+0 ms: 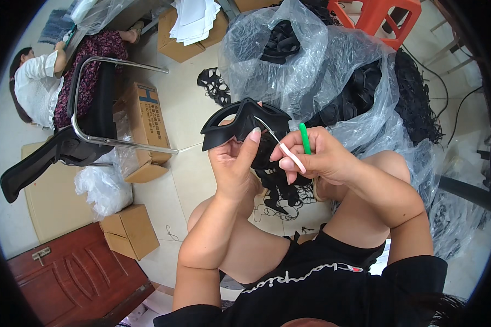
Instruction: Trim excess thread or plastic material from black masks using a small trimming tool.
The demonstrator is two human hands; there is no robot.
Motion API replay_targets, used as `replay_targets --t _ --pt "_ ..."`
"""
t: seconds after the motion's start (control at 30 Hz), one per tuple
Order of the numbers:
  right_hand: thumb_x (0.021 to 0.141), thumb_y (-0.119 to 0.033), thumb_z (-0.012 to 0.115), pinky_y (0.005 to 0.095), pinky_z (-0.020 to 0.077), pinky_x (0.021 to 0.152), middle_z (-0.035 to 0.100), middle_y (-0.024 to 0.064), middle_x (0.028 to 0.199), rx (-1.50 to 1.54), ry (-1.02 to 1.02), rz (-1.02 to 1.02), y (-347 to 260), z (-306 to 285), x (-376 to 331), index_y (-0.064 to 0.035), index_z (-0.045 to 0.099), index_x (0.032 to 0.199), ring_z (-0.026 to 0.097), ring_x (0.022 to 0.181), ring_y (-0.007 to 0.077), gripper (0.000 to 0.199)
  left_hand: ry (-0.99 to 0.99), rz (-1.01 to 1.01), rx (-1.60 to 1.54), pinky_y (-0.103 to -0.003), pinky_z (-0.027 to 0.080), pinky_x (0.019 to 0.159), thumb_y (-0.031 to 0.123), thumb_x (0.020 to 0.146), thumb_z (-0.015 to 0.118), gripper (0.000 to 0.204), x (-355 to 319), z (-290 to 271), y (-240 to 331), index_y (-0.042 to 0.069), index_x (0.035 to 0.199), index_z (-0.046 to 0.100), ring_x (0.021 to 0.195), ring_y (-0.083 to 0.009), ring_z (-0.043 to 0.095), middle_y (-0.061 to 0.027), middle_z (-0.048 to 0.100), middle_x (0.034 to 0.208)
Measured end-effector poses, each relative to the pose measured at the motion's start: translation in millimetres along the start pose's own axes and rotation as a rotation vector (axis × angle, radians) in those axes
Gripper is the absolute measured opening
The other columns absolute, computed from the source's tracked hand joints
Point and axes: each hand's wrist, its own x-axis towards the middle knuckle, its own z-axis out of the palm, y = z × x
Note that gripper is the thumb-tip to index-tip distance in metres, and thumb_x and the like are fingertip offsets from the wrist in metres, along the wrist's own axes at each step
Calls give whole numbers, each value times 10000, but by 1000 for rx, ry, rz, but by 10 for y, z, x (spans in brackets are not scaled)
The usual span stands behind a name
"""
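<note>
My left hand (233, 163) is closed on a black rubber mask frame (223, 133), with its thumb pressed on the lower edge. The frame has wide eye openings and a nose bridge in the middle. In my right hand (322, 154) is a slim metal tool (271, 132) with a curved end and a pale pink handle. Its tip touches or lies just over the frame near the nose part. A green rod-like piece (304, 138) also sticks up from my right fingers; I cannot tell whether it belongs to the same tool.
Clear plastic bags (278, 82) of black rubber parts lie ahead, beside a red stool (379, 22). Black netlike scraps (283, 193) lie between my feet. To the left are cartons (130, 231), a metal-framed chair (93, 136) and a seated person (43, 87).
</note>
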Motion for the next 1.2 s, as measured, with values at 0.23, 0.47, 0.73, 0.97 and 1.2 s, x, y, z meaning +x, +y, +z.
replay_targets --t 0.23,0.47,0.73,0.97,1.2 --pt "858 -167 681 134 356 477 672 67 821 -31 13 7 -17 -3 -3 21 601 1036 634 673 69 271 -41 -14 -20 -353 509 900 -2 857 573 401 -3 -6 5 -4 1244 469 1067 -209 586 -184 562 1219" --pt "850 -154 683 131 383 495 677 73 839 -10 9 14 -30 -30 -16 27 608 1037 638 674 75 271 -34 -118 -120 -300 484 865 -28 838 599 206 -14 -1 51 -14 1038 555 959 -159 618 -106 646 1007" --pt "793 -63 697 225 507 625 670 85 793 -345 -59 -59 -436 -206 -183 45 633 980 643 668 115 225 -93 -196 -196 -355 506 858 36 835 585 288 41 -135 64 -34 1113 559 953 -192 622 -118 644 1011" --pt "755 -16 744 200 471 671 568 10 829 -264 292 -370 -144 -14 151 0 553 995 553 686 67 306 -206 -339 -136 -290 478 824 56 806 592 299 -22 -27 15 -18 1095 568 906 -150 606 -89 633 1012" --pt "788 39 644 234 521 742 577 37 870 -181 382 -363 -85 -74 120 28 534 990 625 790 104 230 -253 -470 18 -258 480 818 51 825 674 310 25 10 19 4 1115 574 937 -101 586 -48 630 1028"
